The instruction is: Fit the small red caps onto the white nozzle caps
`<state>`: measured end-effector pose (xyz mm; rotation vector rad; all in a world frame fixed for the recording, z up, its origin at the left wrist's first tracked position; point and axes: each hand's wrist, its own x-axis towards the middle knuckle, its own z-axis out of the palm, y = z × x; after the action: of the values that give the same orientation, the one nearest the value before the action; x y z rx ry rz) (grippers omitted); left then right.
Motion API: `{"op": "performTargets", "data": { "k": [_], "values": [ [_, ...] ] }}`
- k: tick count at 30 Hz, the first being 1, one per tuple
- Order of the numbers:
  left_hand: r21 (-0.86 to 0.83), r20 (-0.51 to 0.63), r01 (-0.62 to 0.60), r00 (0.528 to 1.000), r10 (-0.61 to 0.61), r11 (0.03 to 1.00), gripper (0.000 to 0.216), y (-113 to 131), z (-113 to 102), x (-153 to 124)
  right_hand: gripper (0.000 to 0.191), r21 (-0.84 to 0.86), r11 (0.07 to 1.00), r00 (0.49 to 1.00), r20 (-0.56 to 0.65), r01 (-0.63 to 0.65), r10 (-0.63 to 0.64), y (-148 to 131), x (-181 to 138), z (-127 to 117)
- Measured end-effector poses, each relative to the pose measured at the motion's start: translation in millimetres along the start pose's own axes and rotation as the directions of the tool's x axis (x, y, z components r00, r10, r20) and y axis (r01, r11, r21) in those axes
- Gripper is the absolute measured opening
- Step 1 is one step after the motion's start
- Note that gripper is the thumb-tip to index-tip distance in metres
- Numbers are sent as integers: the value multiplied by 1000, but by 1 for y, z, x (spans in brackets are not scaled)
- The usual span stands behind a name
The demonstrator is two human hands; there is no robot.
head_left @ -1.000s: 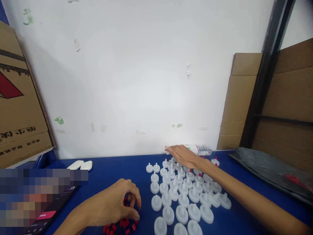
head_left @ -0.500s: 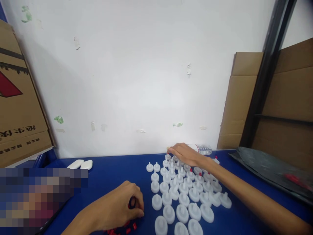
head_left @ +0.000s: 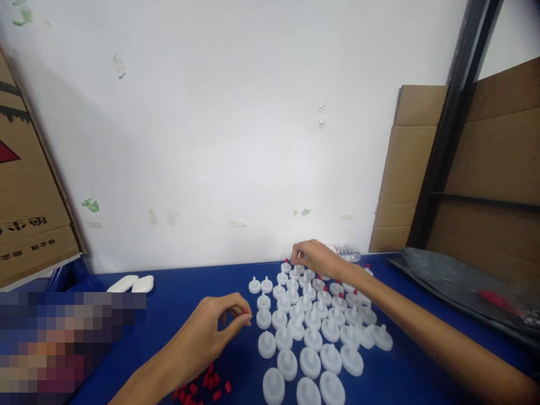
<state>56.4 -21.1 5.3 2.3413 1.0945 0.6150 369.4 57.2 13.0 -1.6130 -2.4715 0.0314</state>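
Observation:
Several white plastic caps with spouts (head_left: 313,338) stand in rows on the blue table (head_left: 189,295). A few at the far end carry red tips (head_left: 324,289). My right hand (head_left: 314,257) reaches over the far rows, its fingers curled down onto the farthest caps; what they pinch is too small to name. My left hand (head_left: 211,334) hovers left of the rows with thumb and fingers pinched together, and I cannot see what is in them. A pile of small red tips (head_left: 202,387) lies on the table under my left wrist.
Two white oval pieces (head_left: 130,283) lie at the back left of the table. A clear bottle (head_left: 348,252) lies against the wall behind my right hand. A dark bag (head_left: 464,284) covers the right side. Cardboard boxes (head_left: 25,185) stand left and right.
My left hand has risen off the red pile and moved right towards the caps, fingers pinched. My right hand's flat fingers have curled down over the far caps.

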Motion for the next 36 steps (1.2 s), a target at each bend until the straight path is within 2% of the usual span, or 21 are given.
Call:
{"op": "performTargets", "data": {
  "k": [4, 10, 13, 18, 21, 25, 28, 32, 36],
  "values": [
    [-21, -45, 9, 999, -10, 1000, 21, -3, 4, 1, 33, -30, 998, 999, 18, -47, 47, 0, -2, -5],
    [12, -53, -4, 999, 5, 1000, 30, -4, 7, 0, 33, -52, 994, 992, 78, -99, 103, -11, 1, 14],
    [8, -95, 6, 995, -6, 1000, 31, -3, 8, 0, 33, -44, 992, 992, 41, -119, 121, -13, 1, 16],
    [-59, -163, 53, 985, -62, 997, 31, -2, 8, 0, 35, -10, 992, 987, -97, -129, 127, -18, -6, 3],
    [-78, -240, 45, 969, -62, 996, 31, -4, 9, 0, 25, 23, 998, 984, -171, -53, 56, -29, -11, -7],
    [-90, -333, 16, 942, -45, 996, 32, -3, 9, -1, 14, 33, 992, 964, -243, 120, -109, -58, -19, -15],
    [-59, -382, -3, 924, -20, 998, 30, -2, 9, -2, 14, -2, 968, 944, -224, 250, -244, -86, -27, -15],
    [14, -390, -22, 920, 26, 1000, 24, -4, 13, -4, 13, -90, 939, 922, -176, 333, -344, -116, -37, -6],
    [84, -345, -115, 929, 138, 990, 20, -4, 18, -4, 11, -142, 929, 917, -165, 342, -363, -127, -40, 1]
  ]
}}
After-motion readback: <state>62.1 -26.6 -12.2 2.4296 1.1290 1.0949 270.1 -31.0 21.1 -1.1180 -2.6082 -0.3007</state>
